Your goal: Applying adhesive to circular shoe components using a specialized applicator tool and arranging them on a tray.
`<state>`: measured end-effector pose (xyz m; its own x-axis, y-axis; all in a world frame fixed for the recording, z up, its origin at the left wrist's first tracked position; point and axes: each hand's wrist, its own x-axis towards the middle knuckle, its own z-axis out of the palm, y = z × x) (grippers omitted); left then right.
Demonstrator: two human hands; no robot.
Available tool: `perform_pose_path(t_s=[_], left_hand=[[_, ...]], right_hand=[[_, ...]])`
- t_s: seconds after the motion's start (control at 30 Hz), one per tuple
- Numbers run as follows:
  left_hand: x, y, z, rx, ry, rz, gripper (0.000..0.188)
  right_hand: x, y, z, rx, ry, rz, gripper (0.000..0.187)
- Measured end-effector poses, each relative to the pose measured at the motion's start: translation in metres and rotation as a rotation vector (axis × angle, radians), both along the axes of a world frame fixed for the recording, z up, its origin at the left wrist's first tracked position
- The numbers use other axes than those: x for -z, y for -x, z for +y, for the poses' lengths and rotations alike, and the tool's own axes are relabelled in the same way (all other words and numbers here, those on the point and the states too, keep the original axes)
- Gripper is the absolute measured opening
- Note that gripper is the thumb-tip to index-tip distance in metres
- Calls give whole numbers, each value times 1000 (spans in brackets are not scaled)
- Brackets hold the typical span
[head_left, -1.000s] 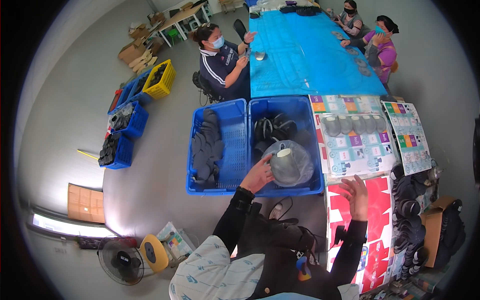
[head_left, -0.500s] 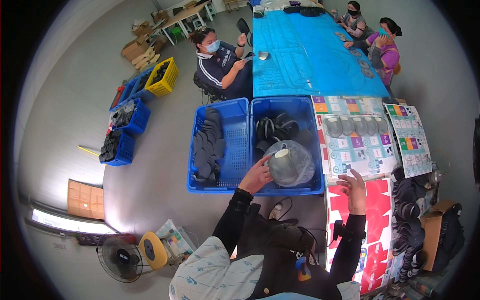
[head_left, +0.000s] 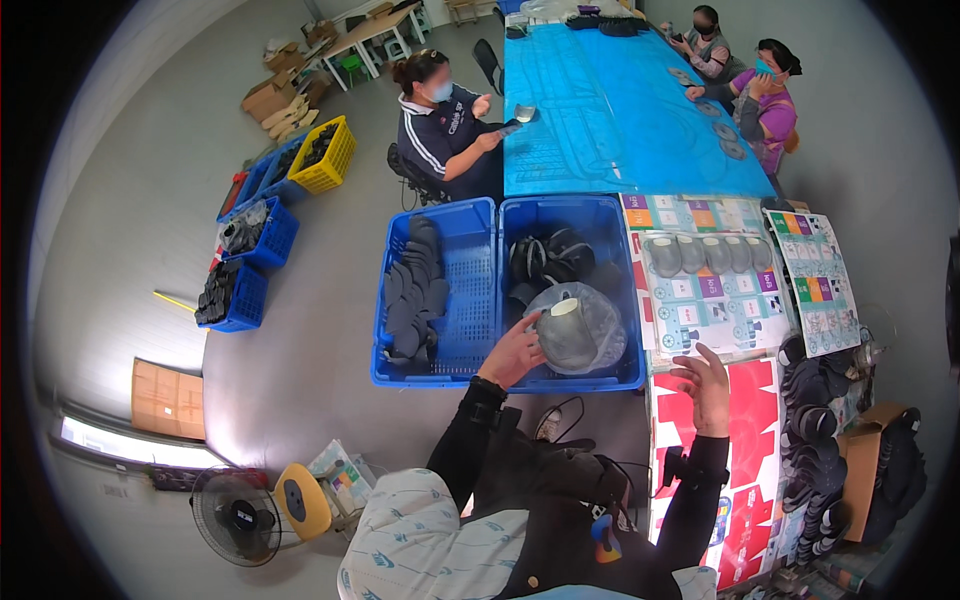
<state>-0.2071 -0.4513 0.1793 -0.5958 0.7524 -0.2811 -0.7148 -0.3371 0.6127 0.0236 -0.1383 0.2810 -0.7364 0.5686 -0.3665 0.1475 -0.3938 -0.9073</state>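
Observation:
My left hand (head_left: 513, 352) grips the left edge of a grey, rounded, curved piece (head_left: 568, 338) with a cream patch at its top. The piece is over a clear plastic bag (head_left: 606, 322) in the right-hand blue crate (head_left: 632, 290). Some of the bag shows around the piece. My right hand (head_left: 703, 388) hovers over the table's red-and-white sheet (head_left: 755, 395), fingers apart and nothing in them. Beyond it, a row of similar grey curved pieces (head_left: 718, 256) lies on a printed sheet (head_left: 715, 305).
A second blue crate (head_left: 470, 290) with stacked dark pieces adjoins on the left. Ahead stands a blue-covered table (head_left: 600, 110), with one person (head_left: 450, 135) to its left and two others on its right. Stacks of black pieces (head_left: 815, 425) line the right side. A fan (head_left: 240, 515) stands lower left.
The person left of the blue table has turned and lowered a raised hand toward the dark piece held there. My own hands stay nearly in place; the view shifts slightly.

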Motion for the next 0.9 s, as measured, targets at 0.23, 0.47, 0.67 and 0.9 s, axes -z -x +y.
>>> perform_pose_path(t_s=[0.23,0.47,0.67,0.9], left_hand=[[3,-1,1,12,4,11,74],[-1,-6,9,42,3,30,75],[-5,-10,14,45,0,41,76],[-7,-11,24,59,1,33,72]], right_hand=[[-2,-5,-4,4,-9,-19,51],[4,-10,-7,-27,1,0,51],[6,-11,-9,-40,18,1,50],[7,-19,-7,-24,13,-5,51]])
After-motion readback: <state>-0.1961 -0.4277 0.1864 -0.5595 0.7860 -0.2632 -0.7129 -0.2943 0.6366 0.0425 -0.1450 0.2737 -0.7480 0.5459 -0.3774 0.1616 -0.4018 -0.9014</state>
